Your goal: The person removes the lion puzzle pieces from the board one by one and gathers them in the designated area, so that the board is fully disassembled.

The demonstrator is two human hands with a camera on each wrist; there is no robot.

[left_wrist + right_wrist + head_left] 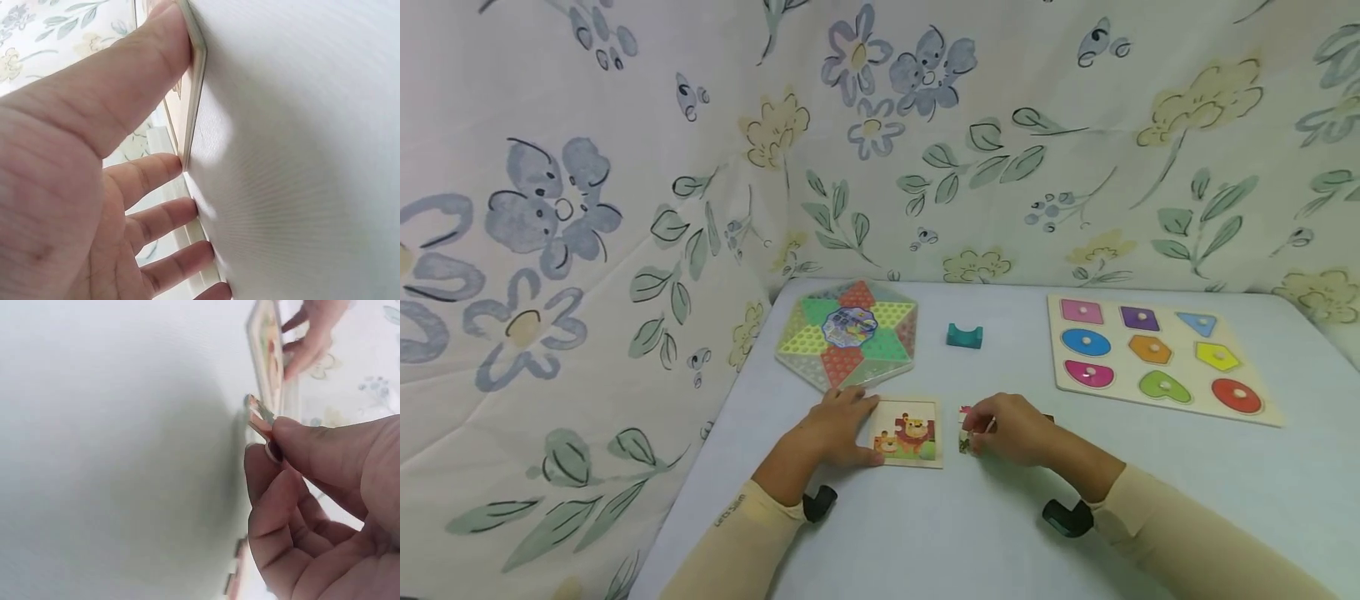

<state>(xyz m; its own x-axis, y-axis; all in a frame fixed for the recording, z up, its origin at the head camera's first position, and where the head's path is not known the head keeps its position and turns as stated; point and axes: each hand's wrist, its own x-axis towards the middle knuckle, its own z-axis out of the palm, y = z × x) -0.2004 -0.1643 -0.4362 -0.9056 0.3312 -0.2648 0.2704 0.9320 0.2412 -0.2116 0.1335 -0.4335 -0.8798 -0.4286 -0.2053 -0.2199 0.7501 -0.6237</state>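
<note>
A small wooden jigsaw puzzle tray lies flat on the table, with fitted pieces showing a lion and a smaller animal along its lower part. My left hand rests at the tray's left side, its thumb at the near corner and fingers spread along the edge. In the right wrist view, a small jigsaw piece is pinched between the thumb and index finger of my right hand, just right of the tray. That hand partly hides other pieces lying on the table.
Behind the left hand lies a hexagonal board game with coloured triangles. A teal curved block sits at the back middle. On the right is a shape board with several knobbed shapes. Floral cloth hangs behind the table.
</note>
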